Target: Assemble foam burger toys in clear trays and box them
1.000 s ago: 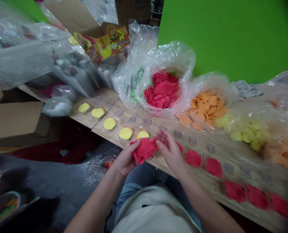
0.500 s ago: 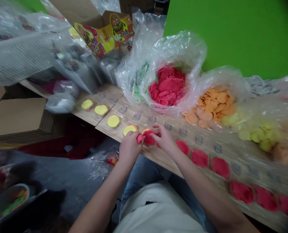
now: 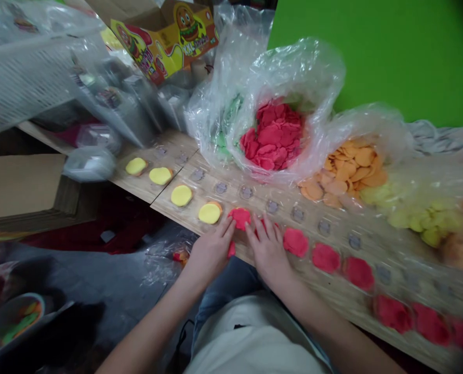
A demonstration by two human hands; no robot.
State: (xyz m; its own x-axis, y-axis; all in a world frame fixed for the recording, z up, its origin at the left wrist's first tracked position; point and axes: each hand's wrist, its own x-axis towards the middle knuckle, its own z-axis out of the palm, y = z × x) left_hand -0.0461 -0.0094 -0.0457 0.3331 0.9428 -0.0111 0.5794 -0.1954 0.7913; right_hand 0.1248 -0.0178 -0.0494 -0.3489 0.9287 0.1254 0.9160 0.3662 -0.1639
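A soft red disc (image 3: 239, 218) lies in a clear plastic tray in the front row, and the fingertips of both my hands touch its near edge. Under the palm of my left hand (image 3: 212, 248) more red discs (image 3: 231, 250) stick out, partly hidden by the curled fingers. My right hand (image 3: 269, 249) holds nothing; its fingers are spread over the neighbouring red-topped tray, with the thumb at the disc. Yellow discs (image 3: 210, 213) top the trays to the left. To the right, several trays carry red discs (image 3: 295, 242).
Behind the row stand plastic bags of red discs (image 3: 276, 136) and orange discs (image 3: 352, 169), with pale yellow discs (image 3: 430, 218) further right. A printed burger box (image 3: 169, 47), a white basket (image 3: 32, 78) and clear containers (image 3: 89, 163) are at the left.
The red disc, held between both hands before, now lies flat over the yellow one. My right hand has let go and spread its fingers; my left hand has come down nearer the table edge.
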